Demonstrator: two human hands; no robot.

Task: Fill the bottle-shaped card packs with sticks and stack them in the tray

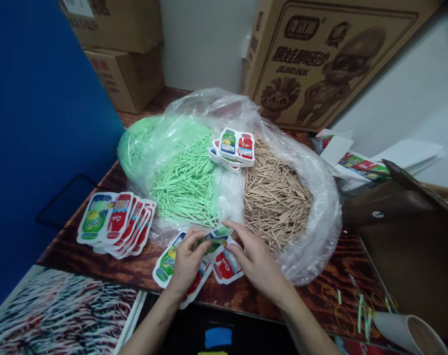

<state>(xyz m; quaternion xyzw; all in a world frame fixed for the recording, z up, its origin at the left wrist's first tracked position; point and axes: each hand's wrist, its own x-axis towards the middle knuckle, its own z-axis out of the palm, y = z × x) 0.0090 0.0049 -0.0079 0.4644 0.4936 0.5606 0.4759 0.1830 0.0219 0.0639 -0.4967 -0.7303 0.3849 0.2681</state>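
Two pinches steady one printed tray (213, 245): my left hand (189, 260) and right hand (254, 262) close fingertips on its edges, stick bag (315, 207) just beyond.

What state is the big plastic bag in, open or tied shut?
Open: the plastic bag lies spread wide, its green sticks and tan sticks exposed.

This looks like a small packing or stockroom corner — printed cardboard cartons (320, 59) stacked against the white wall at the table's (98, 266) far edge, bulk green sticks (183, 182) and tan sticks (276, 197) heaped in clear plastic bags (313, 236), and fanned printed blister cards (116, 224) near its left edge.
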